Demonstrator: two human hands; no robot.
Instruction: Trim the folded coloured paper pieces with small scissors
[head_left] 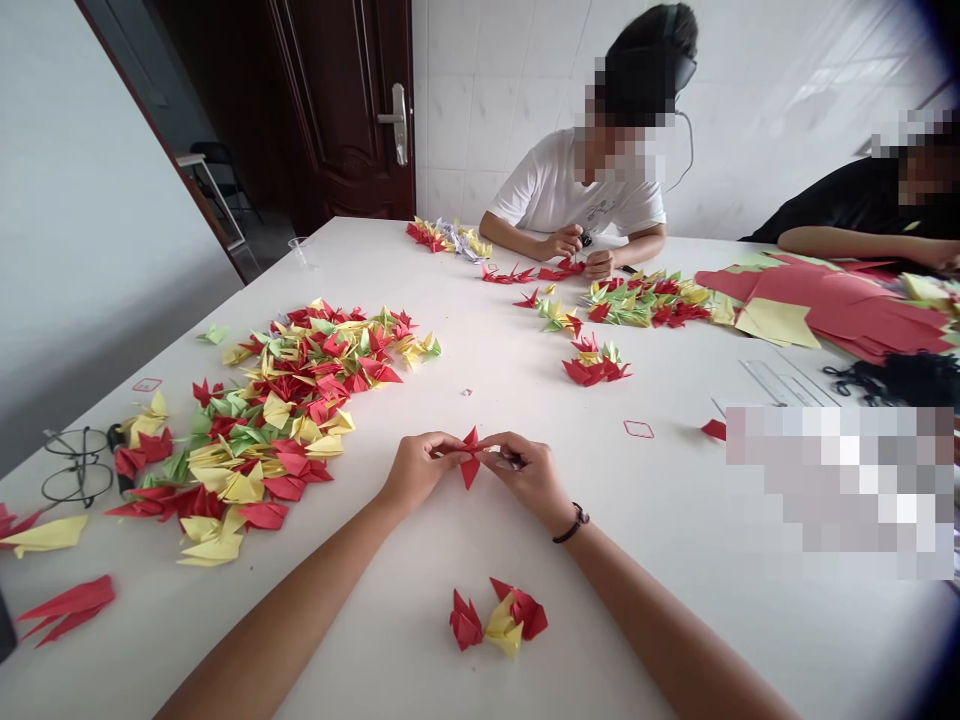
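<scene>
Over the middle of the white table, a small red folded paper crane is pinched between my two hands. My left hand is closed on one side of it, thumb and fingertips pressed together. From the other side, my right hand grips it with thumb and forefinger; a dark wristband circles that wrist. Something small and shiny shows under the right fingers, too small to name. Nearer to me, between my forearms, lie red paper cranes and a yellow paper crane.
A big pile of red, yellow and green cranes spreads at the left, beside eyeglasses. Across the table, a person in a white shirt handles red cranes. Paper sheets and black cord lie at the right.
</scene>
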